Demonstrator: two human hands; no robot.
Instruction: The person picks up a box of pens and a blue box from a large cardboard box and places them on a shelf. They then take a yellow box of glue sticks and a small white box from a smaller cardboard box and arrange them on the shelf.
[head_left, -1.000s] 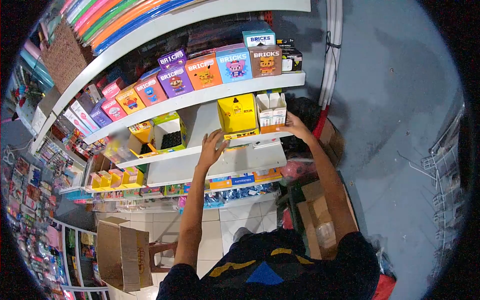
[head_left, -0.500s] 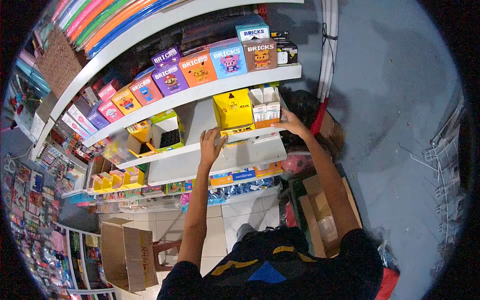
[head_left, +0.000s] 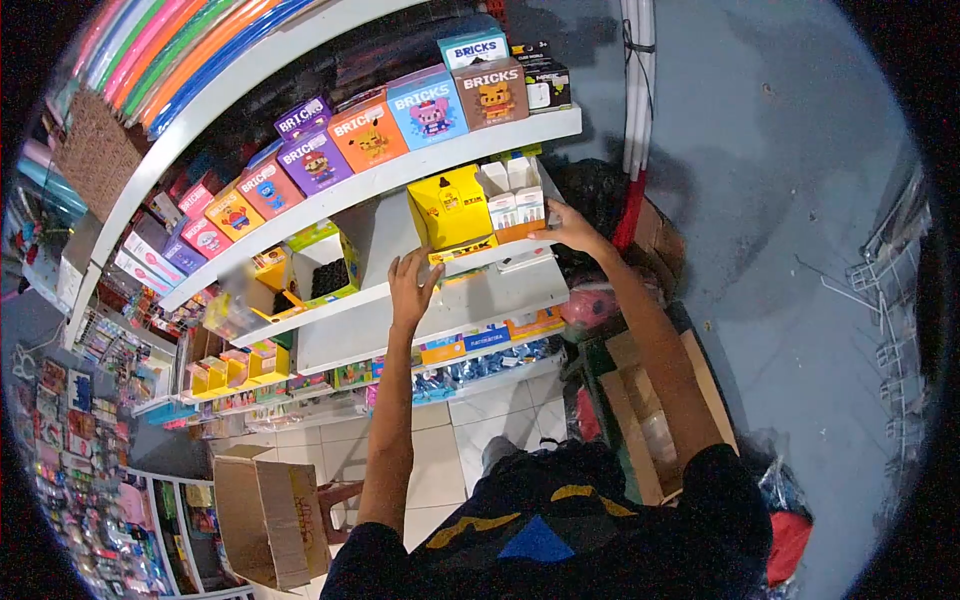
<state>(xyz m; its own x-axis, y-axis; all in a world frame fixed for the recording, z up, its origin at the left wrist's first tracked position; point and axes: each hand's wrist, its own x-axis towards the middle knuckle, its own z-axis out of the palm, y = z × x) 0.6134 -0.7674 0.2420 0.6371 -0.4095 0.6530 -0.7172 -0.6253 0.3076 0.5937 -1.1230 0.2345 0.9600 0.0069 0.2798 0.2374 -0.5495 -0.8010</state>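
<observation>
A yellow STIK display box (head_left: 447, 205) stands open on the middle shelf, its inside facing me. Right beside it is an orange-and-white display box (head_left: 520, 232) holding several small white cartons (head_left: 516, 207). My right hand (head_left: 577, 230) grips this box's right front corner, thumb along the front and fingers around the side. My left hand (head_left: 411, 287) is at the shelf's front edge by the yellow box's lower left corner; its fingers are apart, with nothing held in them. Whether its fingertips press on the box is hard to tell.
Above runs a shelf of BRICKS boxes (head_left: 428, 108). Left along the middle shelf is a green-and-yellow box (head_left: 330, 262) with dark items. Below is another shelf (head_left: 350, 335). Open cartons stand on the floor at left (head_left: 270, 520) and right (head_left: 650, 420). White pipes (head_left: 637, 100) run up the wall.
The view has shifted a little, so the shelves sit slightly left in it. Both hands stay by the same two boxes, with hardly any change in their grip.
</observation>
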